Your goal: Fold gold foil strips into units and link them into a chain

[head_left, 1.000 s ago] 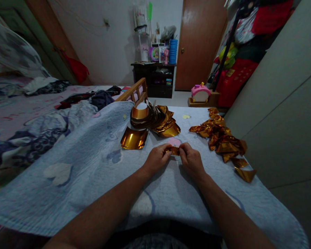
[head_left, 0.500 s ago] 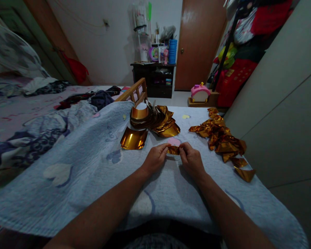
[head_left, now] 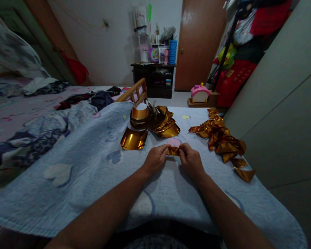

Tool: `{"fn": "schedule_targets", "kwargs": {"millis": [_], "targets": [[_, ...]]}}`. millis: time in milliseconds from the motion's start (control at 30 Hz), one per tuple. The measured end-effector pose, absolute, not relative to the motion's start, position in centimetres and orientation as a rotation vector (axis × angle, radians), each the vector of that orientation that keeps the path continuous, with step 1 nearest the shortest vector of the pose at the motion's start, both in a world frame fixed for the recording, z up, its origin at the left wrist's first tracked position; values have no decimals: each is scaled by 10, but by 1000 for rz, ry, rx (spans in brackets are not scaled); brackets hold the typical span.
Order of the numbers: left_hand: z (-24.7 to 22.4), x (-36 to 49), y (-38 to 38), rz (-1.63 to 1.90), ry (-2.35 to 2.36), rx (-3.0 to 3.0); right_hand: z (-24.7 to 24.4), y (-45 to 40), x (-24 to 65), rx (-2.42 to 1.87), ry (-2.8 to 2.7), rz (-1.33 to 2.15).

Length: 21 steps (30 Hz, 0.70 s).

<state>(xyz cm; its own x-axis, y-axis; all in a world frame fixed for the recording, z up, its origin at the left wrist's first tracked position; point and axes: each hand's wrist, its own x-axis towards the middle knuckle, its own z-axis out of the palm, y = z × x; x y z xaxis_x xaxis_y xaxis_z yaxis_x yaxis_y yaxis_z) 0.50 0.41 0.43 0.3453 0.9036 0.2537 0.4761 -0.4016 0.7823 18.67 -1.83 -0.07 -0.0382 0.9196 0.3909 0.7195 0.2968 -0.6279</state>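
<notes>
Between my two hands is a small folded piece of gold foil paper (head_left: 173,151), held just above the cloth. My left hand (head_left: 157,159) pinches its left end, and my right hand (head_left: 191,159) pinches its right end. Beyond my left hand lies a short stack of curved gold foil sheets (head_left: 134,139). Behind that stack is a larger fanned pile of gold foil sheets (head_left: 166,126). To the right of my right hand, folded gold foil pieces (head_left: 223,138) lie in a loose heap along the cloth's edge.
A light blue cloth with heart shapes (head_left: 93,180) covers the surface. A wooden rail (head_left: 138,90) stands at its far side. On the left is a bed with crumpled clothes (head_left: 101,100). A pale cabinet (head_left: 282,114) borders the right; a pink toy (head_left: 200,93) sits beyond.
Almost nothing differs. Both hands keep their pinch on the gold foil paper, with only a very slight shift of the fingers.
</notes>
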Motion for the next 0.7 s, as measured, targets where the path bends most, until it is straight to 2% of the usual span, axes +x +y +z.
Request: {"fn": "schedule_targets", "kwargs": {"millis": [700], "targets": [[7, 5, 2, 888, 1198, 2020, -3, -17, 187, -1509, -1831, 323]]}}
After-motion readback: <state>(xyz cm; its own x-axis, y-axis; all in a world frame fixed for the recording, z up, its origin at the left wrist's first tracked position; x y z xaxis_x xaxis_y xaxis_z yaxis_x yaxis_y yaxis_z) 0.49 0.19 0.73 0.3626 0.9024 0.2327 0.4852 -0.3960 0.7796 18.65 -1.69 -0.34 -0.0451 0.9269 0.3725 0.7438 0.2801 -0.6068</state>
